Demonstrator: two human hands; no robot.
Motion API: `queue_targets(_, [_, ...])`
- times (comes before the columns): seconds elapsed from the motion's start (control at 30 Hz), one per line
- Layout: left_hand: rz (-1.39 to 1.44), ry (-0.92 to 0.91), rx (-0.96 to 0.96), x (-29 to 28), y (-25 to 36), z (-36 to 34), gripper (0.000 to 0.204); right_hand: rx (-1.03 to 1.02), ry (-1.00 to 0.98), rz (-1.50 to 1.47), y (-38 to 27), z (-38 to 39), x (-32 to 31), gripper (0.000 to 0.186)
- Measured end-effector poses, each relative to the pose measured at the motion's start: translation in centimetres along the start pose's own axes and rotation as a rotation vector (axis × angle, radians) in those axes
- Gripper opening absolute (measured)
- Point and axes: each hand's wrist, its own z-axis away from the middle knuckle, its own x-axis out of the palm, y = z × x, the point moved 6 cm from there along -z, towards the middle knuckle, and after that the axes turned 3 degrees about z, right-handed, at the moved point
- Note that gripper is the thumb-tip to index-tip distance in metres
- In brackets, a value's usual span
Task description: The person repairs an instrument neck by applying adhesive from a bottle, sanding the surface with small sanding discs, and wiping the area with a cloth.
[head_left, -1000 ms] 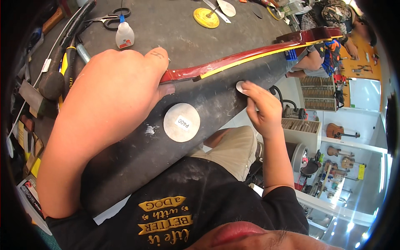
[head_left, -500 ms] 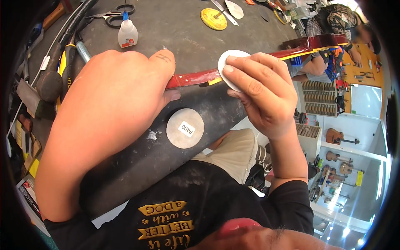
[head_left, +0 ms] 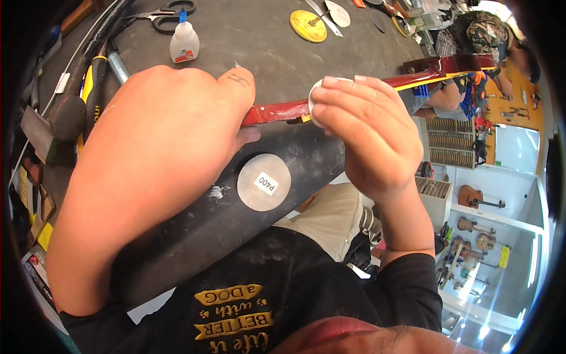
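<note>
A glossy dark red guitar neck (head_left: pixel 277 111) with a yellowish edge runs from my left hand toward the guitar's red body (head_left: pixel 445 64) at the upper right. My left hand (head_left: pixel 165 130) is closed around the neck's left end, hiding that end. Against the neck, my right hand (head_left: pixel 371 130) presses a white sanding disc (head_left: pixel 313 101); its fingers lie over the disc and cover most of it. Below the neck, a second round sanding disc (head_left: pixel 253 189) with a small white label rests on the dark padded surface (head_left: pixel 194 242).
A small blue-tipped bottle (head_left: pixel 184 46) stands near black-handled scissors (head_left: pixel 162 22). Farther off lie a yellow round pad (head_left: pixel 308 26) and a metal ruler (head_left: pixel 333 26). Tools crowd the left side. Beyond the guitar body another person (head_left: pixel 445 97) sits. Guitars (head_left: pixel 471 196) hang at the right.
My right hand's fingers have flattened and spread farther over the sanding disc, so less of it shows. My left hand keeps its grip on the neck. The view has shifted slightly.
</note>
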Motion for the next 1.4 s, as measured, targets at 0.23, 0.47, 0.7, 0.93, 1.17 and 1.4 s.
queue_targets(0.23, [-0.011, 0.009, -0.021, 0.0, -0.1, 0.0, 0.039, -0.103, 0.059, -0.013, 0.2, 0.0, 0.5, 0.022])
queue_targets(0.47, [-0.004, 0.001, -0.022, -0.1, -0.1, 0.0, 0.039, -0.121, 0.066, -0.024, 0.1, -0.2, 0.3, 0.021])
queue_targets(0.7, [0.002, -0.024, -0.048, 0.0, 0.0, -0.1, 0.039, -0.089, 0.034, -0.004, 0.6, -0.3, 0.3, 0.022])
queue_targets(0.93, [0.006, 0.000, -0.019, 0.0, 0.2, -0.1, 0.040, -0.062, 0.032, -0.033, 1.3, -0.4, 0.5, 0.024])
queue_targets(1.17, [-0.016, 0.004, -0.025, -0.1, 0.1, 0.0, 0.039, -0.083, 0.031, -0.075, 0.8, -0.5, 0.4, 0.019])
queue_targets(1.4, [-0.019, 0.010, -0.019, 0.0, -0.1, 0.0, 0.040, -0.093, 0.046, -0.083, 0.0, -0.6, 0.3, 0.016])
